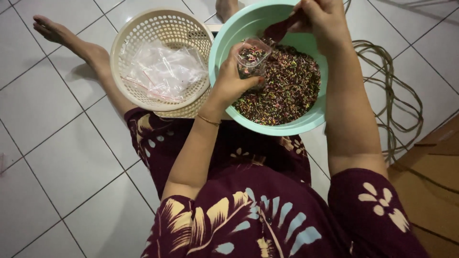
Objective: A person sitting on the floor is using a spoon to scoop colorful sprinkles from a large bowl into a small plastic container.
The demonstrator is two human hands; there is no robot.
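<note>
The bowl (pixel 224 43) is pale mint green, filled with sprinkles (pixel 287 88) in a dark mix flecked with red, green, yellow and white. To its left, the basket (pixel 143 26) is cream with a perforated lattice pattern; the bags (pixel 162 71) inside it are clear with thin red strips. The scoop (pixel 278 29) is dark maroon. The dress (pixel 267 210) is deep maroon with cream, gold and light blue leaf and flower prints. The floor tiles (pixel 52 157) are white with grey grout lines. The cord (pixel 389 86) at right is olive-tan.
</note>
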